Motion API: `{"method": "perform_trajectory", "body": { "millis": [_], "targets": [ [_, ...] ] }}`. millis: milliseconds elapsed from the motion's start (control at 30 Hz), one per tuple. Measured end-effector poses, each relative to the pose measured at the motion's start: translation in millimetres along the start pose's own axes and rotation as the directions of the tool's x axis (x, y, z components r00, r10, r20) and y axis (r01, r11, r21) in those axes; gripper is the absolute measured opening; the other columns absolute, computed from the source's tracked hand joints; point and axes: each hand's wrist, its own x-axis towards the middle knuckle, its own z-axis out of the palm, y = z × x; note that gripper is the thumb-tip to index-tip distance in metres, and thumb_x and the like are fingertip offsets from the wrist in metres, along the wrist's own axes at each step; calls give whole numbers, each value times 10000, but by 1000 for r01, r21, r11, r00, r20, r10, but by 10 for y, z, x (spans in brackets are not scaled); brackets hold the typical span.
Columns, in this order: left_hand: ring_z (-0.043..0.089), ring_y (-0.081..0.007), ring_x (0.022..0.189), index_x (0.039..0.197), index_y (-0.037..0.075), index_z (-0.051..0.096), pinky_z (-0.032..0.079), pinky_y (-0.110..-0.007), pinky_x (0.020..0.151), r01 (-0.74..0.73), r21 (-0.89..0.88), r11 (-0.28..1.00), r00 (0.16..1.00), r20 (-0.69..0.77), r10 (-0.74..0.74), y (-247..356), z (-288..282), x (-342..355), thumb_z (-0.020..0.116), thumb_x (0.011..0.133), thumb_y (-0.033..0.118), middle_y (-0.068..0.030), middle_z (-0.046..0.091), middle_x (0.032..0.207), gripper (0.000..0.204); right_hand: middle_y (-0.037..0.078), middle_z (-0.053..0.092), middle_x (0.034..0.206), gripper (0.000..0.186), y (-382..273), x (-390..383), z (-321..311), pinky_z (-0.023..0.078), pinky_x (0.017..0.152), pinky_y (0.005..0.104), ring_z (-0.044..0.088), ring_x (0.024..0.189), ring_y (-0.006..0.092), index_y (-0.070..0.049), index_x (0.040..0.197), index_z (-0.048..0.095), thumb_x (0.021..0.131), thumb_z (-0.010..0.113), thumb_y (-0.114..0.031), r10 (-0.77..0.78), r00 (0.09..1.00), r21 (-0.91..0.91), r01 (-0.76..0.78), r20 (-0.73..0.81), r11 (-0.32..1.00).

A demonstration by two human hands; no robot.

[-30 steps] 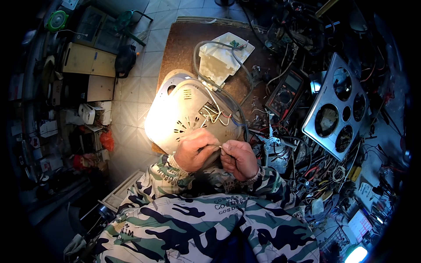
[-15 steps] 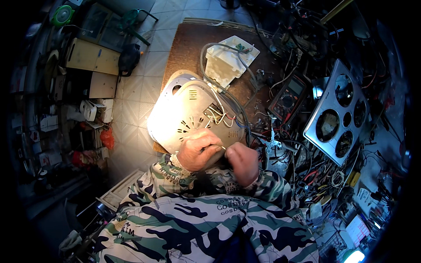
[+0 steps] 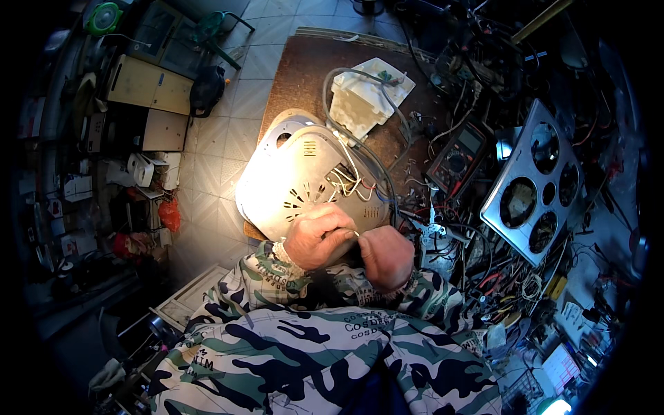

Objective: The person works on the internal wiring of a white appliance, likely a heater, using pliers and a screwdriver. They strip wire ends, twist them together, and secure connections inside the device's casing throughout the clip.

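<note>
In front of my chest both hands are closed in a pinch, close together. Between my left hand [image 3: 318, 237] and my right hand [image 3: 387, 256] shows a short bit of thin pale wire [image 3: 357, 234], which both seem to grip. Their fingertips mostly hide it. Just beyond the hands lies a beige appliance housing [image 3: 283, 169] with slotted vents, brightly lit on its left. White, red and blue wires [image 3: 346, 185] come out of a rectangular opening in it. One pale lead runs from there toward my left hand.
A white plastic casing [image 3: 356, 114] with a looped grey cable sits farther back on the brown table [image 3: 294, 76]. To the right are a multimeter [image 3: 456, 155], a metal panel with round holes [image 3: 491, 207], and a heap of pliers and cables [image 3: 515, 290].
My right hand has turned slightly and shifted a little to the right. My left hand keeps its pinch. The whole view has moved slightly.
</note>
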Motion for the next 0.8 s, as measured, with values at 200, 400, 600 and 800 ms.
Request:
{"method": "perform_trajectory", "body": {
  "millis": [200,400,600,800],
  "targets": [
    [696,-312,853,1021,6,731,542,-386,779,55,-21,998,998,19,-55,-13,12,-45,775,920,57,-137,712,938,122,154,595,794,173,-181,28,-84,507,583,355,626,643,253,11,1078,671,1011,647,-147,237,968,119,-246,84,962],
    [708,-327,819,1000,11,743,559,-390,728,34,4,999,999,-14,-34,8,6,-19,769,896,48,-138,710,915,113,168,673,946,219,52,146,-216,555,675,381,689,839,314,40,1085,702,914,727,-94,-481,866,-359,495,134,791],
    [707,-325,810,982,15,744,557,-387,722,23,-5,1000,1000,4,-23,7,14,-1,775,892,56,-138,708,902,104,145,605,815,128,-65,46,-39,497,581,376,624,690,253,21,968,674,967,679,-107,36,998,50,-39,58,998],
    [704,-321,800,985,14,743,551,-379,716,27,-15,1000,1000,-6,-27,-19,40,-17,778,895,63,-135,705,895,108,124,659,851,138,-182,5,-14,527,602,350,663,701,218,6,1046,701,927,753,-41,346,938,243,-342,30,908]
  ]
}}
